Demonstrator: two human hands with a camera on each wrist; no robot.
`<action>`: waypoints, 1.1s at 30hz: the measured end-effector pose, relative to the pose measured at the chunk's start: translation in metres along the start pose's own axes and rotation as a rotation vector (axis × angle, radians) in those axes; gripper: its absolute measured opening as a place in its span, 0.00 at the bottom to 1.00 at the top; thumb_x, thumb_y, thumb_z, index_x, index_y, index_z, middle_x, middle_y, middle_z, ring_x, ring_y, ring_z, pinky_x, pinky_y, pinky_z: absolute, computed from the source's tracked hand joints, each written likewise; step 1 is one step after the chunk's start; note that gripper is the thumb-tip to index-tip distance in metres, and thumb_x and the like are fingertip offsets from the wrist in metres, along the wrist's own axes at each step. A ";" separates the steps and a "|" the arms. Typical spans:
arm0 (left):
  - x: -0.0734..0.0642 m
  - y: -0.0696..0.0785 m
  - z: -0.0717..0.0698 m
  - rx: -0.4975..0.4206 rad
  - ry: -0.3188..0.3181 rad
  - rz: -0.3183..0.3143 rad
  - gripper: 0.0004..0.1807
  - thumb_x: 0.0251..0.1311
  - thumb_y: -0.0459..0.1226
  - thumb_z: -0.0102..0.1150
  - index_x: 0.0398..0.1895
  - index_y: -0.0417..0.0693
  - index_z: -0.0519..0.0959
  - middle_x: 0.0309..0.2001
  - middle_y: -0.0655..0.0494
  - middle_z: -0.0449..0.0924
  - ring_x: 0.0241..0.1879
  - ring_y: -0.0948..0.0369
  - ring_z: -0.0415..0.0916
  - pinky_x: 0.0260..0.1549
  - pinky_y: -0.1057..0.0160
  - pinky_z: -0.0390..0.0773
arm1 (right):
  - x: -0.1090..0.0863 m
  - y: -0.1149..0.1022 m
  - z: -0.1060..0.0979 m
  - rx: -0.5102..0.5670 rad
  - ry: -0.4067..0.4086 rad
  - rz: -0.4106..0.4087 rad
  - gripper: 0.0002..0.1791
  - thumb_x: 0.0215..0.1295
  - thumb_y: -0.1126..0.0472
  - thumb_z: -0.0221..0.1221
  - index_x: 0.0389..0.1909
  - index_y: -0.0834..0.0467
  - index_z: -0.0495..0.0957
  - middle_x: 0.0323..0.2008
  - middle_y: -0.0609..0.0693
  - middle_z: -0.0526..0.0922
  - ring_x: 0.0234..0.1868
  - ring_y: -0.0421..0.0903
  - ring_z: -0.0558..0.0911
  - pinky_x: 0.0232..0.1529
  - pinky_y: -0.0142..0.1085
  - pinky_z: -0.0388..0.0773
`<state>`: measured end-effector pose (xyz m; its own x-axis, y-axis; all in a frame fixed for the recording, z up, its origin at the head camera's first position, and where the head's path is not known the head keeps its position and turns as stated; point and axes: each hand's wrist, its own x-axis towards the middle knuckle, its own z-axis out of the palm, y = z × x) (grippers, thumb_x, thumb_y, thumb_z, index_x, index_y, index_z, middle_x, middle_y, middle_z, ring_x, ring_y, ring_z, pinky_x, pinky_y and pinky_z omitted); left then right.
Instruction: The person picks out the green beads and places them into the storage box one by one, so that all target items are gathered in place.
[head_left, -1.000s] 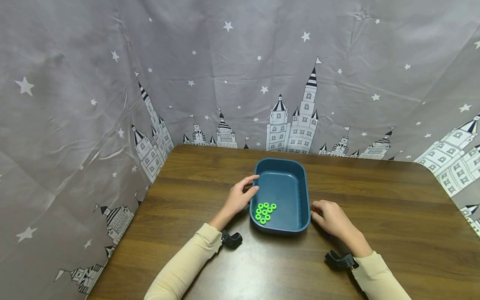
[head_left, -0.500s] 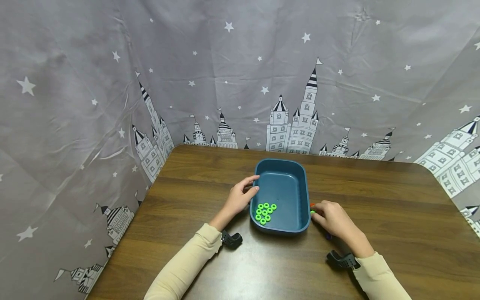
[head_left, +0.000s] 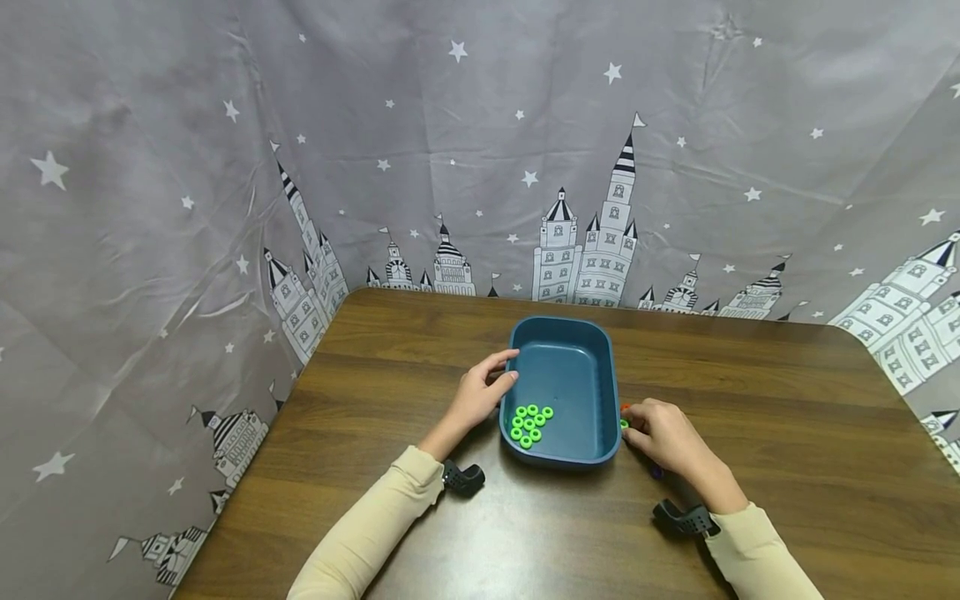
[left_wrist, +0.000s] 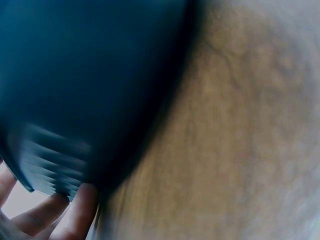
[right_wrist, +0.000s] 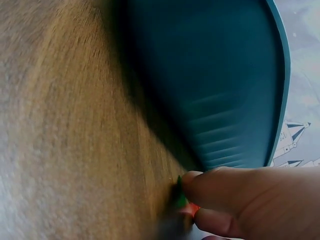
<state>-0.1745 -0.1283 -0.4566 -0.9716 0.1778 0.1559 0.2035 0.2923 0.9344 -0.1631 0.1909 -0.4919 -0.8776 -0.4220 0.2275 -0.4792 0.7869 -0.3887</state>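
Observation:
My left hand (head_left: pixel 476 397) grips the left rim of a dark blue plastic bin (head_left: pixel 553 458), and its fingertips (left_wrist: pixel 82 207) lie against the ribbed outer wall. Inside the bin, several bright green rings (head_left: pixel 529 424) cluster in the near left corner. Just outside the right wall, my right hand (head_left: pixel 663 435) is low over the table. Its thumb and index finger pinch a small green ring (head_left: pixel 624 424), mostly covered by the fingers. A small red piece (head_left: pixel 626 407) lies close to the same fingertips; in the right wrist view both pieces are partly hidden.
A small purple piece (head_left: pixel 657 472) lies under the right wrist. The bin stands on a brown wooden table (head_left: pixel 420 342). Behind the table hangs a grey curtain (head_left: pixel 420 125) printed with castles and stars. Each wrist carries a black strap mount (head_left: pixel 462 480).
The right hand has shifted very slightly, so green, red and purple pieces beside it now show that were covered one second ago. The left hand and the bin have kept their places.

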 end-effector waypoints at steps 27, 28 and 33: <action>0.018 -0.044 0.007 -0.014 0.022 -0.008 0.23 0.70 0.37 0.58 0.67 0.48 0.77 0.62 0.36 0.80 0.55 0.43 0.83 0.41 0.54 0.89 | 0.016 -0.005 -0.030 0.023 0.107 -0.011 0.07 0.57 0.70 0.67 0.38 0.64 0.87 0.28 0.51 0.86 0.28 0.40 0.79 0.30 0.35 0.79; 0.018 -0.045 0.007 -0.014 0.023 -0.007 0.23 0.70 0.37 0.59 0.67 0.48 0.77 0.62 0.36 0.80 0.55 0.43 0.83 0.41 0.53 0.89 | 0.017 -0.006 -0.032 0.024 0.113 -0.012 0.07 0.57 0.70 0.67 0.38 0.64 0.87 0.28 0.51 0.86 0.28 0.41 0.79 0.30 0.35 0.79; 0.017 -0.045 0.008 -0.029 0.028 -0.009 0.23 0.69 0.36 0.60 0.67 0.47 0.77 0.62 0.36 0.80 0.55 0.42 0.83 0.41 0.49 0.89 | 0.023 -0.010 -0.036 0.026 0.148 -0.044 0.07 0.58 0.69 0.67 0.38 0.64 0.88 0.27 0.50 0.85 0.27 0.41 0.80 0.29 0.35 0.78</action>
<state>-0.1997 -0.1312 -0.4988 -0.9764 0.1493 0.1561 0.1918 0.2662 0.9446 -0.1782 0.1900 -0.4504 -0.8450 -0.3832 0.3729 -0.5188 0.7565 -0.3982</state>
